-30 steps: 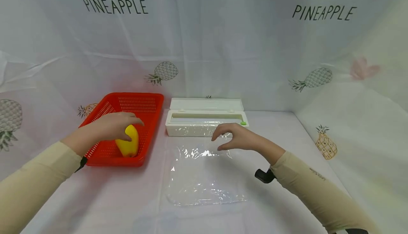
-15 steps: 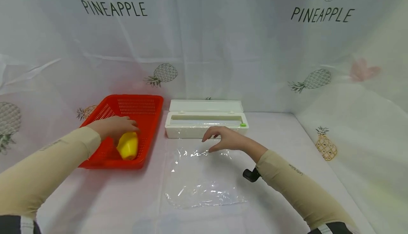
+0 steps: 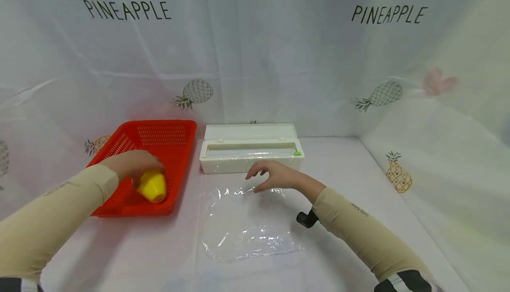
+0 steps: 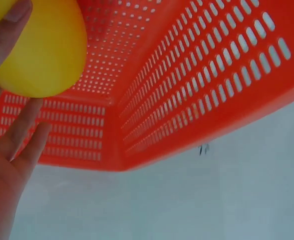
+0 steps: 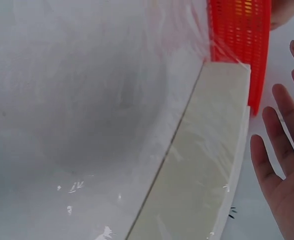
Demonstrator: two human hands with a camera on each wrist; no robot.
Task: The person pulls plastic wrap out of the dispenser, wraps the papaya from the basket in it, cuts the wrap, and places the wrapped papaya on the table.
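My left hand (image 3: 133, 163) holds a smooth yellow fruit (image 3: 153, 187), mango-like in shape, inside the red plastic basket (image 3: 184, 161). In the left wrist view, thumb and fingers lie around the fruit (image 4: 47, 55), though part of the grip is out of frame. My right hand (image 3: 276, 176), fingers loosely curved and holding nothing, hovers over a sheet of clear cling film (image 3: 247, 225). That film runs from a white cling film dispenser (image 3: 223, 165) toward the front of the table. The dispenser's lid (image 3: 251, 131) stands raised, and a green slider (image 3: 297, 153) sits at its right end.
The perforated basket stands just left of the dispenser. Behind both hangs a white pineapple-print curtain (image 3: 259, 62), with more of it along the right side. A white cloth (image 3: 334, 163) covers the table.
My left hand has reached down onto the fruit and closed around it; the fruit has tilted. My right hand has shifted slightly left over the film. The head view has turned a little.
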